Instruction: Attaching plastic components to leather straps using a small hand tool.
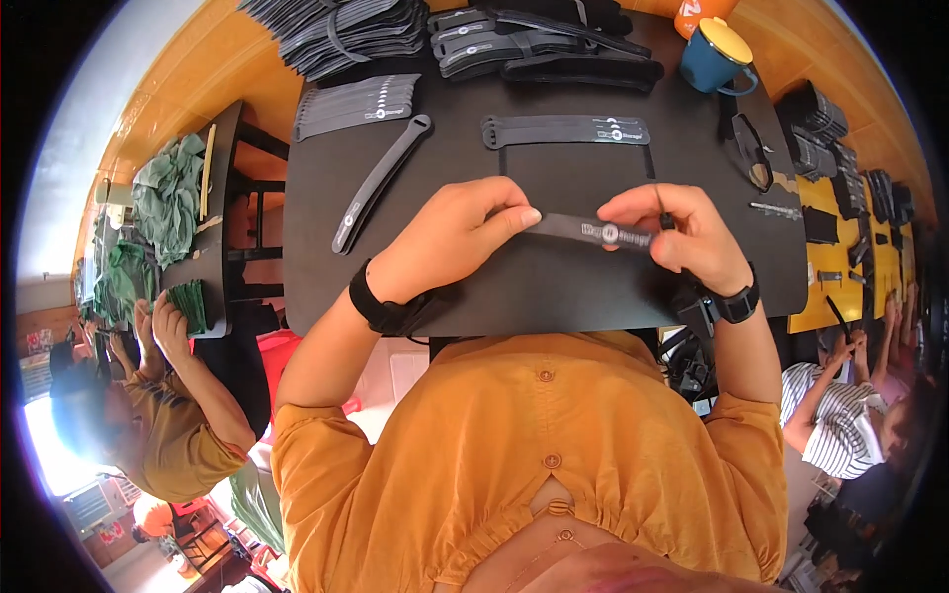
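Observation:
A dark grey hook-and-loop strap (563, 226) with a printed label stretches between my two hands just above the dark table (474, 301). My left hand (460, 232) pinches one end between thumb and finger. At the labelled end, my right hand (700, 232) grips the strap with thumb and fingers. Beyond my hands, a small stack of similar straps (554, 130) lies crosswise over two thin black strips. A folded strap (381, 188) rests slantwise to the left, and a fanned row of straps (341, 107) sits behind it.
Banded strap bundles (326, 40) and more black straps (524, 44) are piled at the back. A blue mug (710, 64) with a yellow lid stands back right, near a dark object (748, 153). People work at side tables left and right.

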Tool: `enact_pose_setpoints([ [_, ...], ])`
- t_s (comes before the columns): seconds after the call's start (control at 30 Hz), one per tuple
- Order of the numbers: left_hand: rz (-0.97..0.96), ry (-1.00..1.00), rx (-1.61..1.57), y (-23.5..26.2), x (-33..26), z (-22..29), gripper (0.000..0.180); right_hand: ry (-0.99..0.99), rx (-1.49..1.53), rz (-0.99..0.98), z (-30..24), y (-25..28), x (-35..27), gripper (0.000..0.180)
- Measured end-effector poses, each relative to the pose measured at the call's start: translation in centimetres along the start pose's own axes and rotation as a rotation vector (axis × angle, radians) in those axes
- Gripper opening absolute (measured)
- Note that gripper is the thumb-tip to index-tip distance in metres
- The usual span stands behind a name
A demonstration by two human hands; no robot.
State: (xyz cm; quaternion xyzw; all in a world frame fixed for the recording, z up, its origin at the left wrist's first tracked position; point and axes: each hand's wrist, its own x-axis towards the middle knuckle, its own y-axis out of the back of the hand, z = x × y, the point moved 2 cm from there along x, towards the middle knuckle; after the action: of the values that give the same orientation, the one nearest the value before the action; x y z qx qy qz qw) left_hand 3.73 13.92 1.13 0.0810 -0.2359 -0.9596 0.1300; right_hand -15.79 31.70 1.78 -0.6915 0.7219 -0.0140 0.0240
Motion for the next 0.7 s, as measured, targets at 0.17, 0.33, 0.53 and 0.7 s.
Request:
enact_pose_setpoints([
  [0.17,0.038,-0.030,0.078,-0.1,1.5,-0.1,0.021,-0.379,-0.139,0.245,-0.7,1.3,-0.1,0.026],
  [0.33,-0.024,0.011,0.065,1.3,2.3,-0.4,0.019,-0.263,-0.437,0.209,-0.3,2.8,0.7,0.022],
  [0.53,-0.032,0.246,-0.087,3.2,2.5,-2.0,0.018,-0.358,-0.556,0.298,-0.3,5.9,1.5,0.019],
  [0.7,0.089,0.192,0.110,3.7,3.9,-3.4,0.021,-0.531,-0.481,0.335,0.4,7.4,2.6,0.018],
])
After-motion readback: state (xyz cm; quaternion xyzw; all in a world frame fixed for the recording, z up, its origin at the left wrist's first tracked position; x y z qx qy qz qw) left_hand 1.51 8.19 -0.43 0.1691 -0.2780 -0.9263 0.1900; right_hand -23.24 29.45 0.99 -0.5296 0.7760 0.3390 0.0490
